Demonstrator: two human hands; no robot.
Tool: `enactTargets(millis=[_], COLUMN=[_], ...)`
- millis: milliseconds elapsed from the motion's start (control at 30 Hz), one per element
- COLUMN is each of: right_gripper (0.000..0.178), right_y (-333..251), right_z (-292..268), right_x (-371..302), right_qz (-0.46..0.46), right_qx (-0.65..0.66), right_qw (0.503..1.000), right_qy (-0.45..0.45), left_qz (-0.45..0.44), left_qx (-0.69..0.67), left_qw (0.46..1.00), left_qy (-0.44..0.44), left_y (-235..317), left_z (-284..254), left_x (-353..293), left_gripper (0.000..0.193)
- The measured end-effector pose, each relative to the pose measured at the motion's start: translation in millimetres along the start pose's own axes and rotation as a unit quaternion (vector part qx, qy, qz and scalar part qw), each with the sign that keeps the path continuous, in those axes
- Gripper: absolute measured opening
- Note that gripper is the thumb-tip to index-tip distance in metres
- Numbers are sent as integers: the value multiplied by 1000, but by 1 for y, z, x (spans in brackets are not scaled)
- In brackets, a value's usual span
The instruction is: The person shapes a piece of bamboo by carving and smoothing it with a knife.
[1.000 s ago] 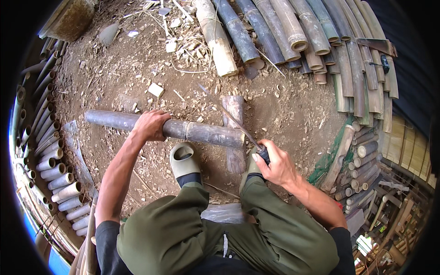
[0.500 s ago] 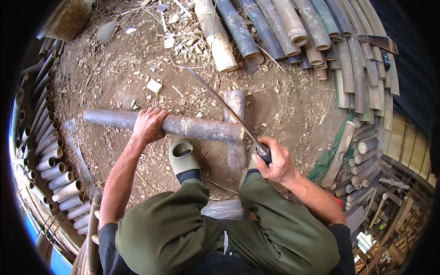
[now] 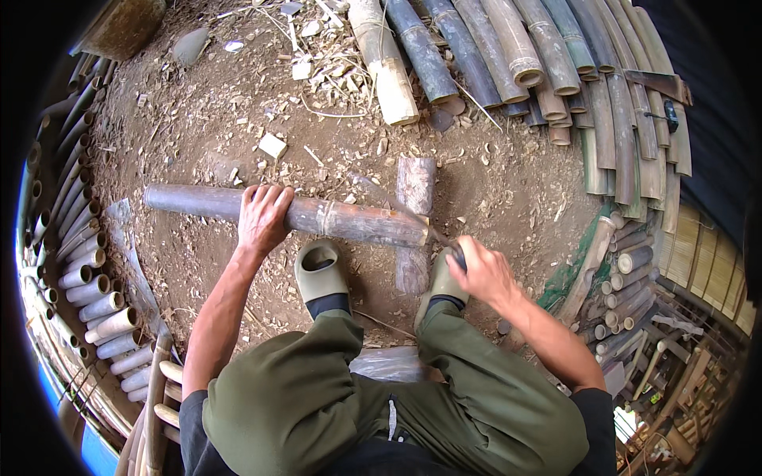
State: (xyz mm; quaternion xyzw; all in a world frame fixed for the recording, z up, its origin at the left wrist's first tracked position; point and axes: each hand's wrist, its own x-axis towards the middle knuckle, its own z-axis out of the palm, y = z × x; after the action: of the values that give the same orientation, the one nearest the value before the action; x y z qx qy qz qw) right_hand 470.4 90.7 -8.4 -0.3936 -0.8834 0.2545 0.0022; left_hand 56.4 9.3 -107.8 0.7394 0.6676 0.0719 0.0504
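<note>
A dark bamboo pole (image 3: 349,221) lies crosswise in front of my feet. My left hand (image 3: 264,213) is wrapped over it, left of its pale node ring. Its right end, scraped lighter in patches, rests on a short wooden block (image 3: 415,184) on the ground. In my right hand (image 3: 480,268) is the dark handle of a machete (image 3: 406,208). The blade is smeared by motion and slants up and left across the pole near its right end; whether it touches the bamboo I cannot tell.
Wood chips (image 3: 329,75) litter the dirt. Cut bamboo poles (image 3: 476,47) are stacked at the far right, with another blade (image 3: 660,82) on them. More bamboo pieces (image 3: 103,305) line the left side. My shoes (image 3: 322,268) stand just behind the pole. A basket (image 3: 119,28) sits far left.
The machete has swung down from a raised, clearer position to low across the pole's right end. My right hand has turned with it. My left hand keeps its hold.
</note>
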Motion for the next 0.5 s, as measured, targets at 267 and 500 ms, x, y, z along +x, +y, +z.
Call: enactTargets(millis=[267, 500], right_gripper=[31, 34], right_y=[-51, -7], right_z=[-32, -20], right_x=[17, 10], right_qz=[-75, 146], right_qx=[172, 100], right_qw=[975, 977], right_qy=[120, -116], left_qz=[-10, -16], left_qx=[3, 15], left_qw=[1000, 1000], left_qy=[2, 16], left_y=[-1, 3], left_z=[0, -2], left_x=[-10, -5], left_gripper=[46, 38])
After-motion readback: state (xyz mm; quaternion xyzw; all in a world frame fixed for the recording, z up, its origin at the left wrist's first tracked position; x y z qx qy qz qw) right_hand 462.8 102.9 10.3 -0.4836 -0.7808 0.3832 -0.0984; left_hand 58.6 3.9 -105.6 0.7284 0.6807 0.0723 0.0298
